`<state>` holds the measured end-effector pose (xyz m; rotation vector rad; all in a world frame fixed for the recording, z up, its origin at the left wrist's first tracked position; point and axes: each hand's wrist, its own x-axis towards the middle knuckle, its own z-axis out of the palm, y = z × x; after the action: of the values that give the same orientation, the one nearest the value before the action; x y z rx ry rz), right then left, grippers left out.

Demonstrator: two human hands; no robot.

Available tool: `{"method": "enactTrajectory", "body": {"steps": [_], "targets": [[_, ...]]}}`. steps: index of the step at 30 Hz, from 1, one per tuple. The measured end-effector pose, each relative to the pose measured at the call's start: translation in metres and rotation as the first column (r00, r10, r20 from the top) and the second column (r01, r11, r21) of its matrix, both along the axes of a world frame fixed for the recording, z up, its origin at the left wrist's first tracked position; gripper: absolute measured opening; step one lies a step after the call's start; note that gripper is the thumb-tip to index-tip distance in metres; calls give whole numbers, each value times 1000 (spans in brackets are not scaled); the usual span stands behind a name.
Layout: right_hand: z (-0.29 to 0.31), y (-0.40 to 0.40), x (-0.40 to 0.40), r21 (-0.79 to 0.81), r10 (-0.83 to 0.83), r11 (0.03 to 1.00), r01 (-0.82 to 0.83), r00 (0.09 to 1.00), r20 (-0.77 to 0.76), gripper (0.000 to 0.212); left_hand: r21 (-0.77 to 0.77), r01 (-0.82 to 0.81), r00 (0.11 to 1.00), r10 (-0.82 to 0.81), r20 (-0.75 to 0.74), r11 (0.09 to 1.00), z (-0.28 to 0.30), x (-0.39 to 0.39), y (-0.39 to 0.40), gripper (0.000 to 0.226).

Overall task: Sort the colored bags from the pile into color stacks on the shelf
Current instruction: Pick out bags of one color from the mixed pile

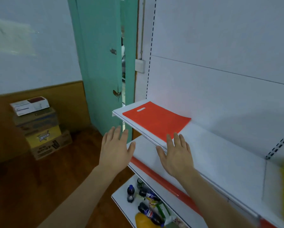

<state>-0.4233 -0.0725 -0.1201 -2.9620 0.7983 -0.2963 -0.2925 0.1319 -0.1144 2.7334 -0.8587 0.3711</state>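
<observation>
Both hands, left hand (115, 146) and right hand (176, 154), are held flat and empty just before the shelf (203, 140). One red bag (156, 120) is laid at the shelf's left end; the pile is not seen.

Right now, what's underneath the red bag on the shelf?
The red bag lies flat on the white upper shelf, near its left end. Whether other bags lie beneath it cannot be seen; the bag covers that spot.

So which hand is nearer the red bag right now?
Right. The right hand is open with its fingertips at the red bag's near edge; the left hand, also open, is off the shelf's left end, clear of the bag.
</observation>
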Motion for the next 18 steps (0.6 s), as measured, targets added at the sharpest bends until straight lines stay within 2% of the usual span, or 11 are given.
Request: {"method": "enactTrajectory", "body": {"steps": [5, 12, 18], "targets": [[-10, -24, 45, 1, -122, 992, 122, 992, 17, 82, 17, 109, 994, -108, -31, 994, -7, 58, -40, 69], [-16, -67, 105, 94, -303, 948, 304, 953, -27, 85, 89, 259, 965, -254, -62, 962, -9, 142, -103, 71], [-21, -84, 133, 101, -415, 893, 438, 889, -193, 94, 117, 372, 927, -361, -102, 921, -18, 187, -145, 72]]}}
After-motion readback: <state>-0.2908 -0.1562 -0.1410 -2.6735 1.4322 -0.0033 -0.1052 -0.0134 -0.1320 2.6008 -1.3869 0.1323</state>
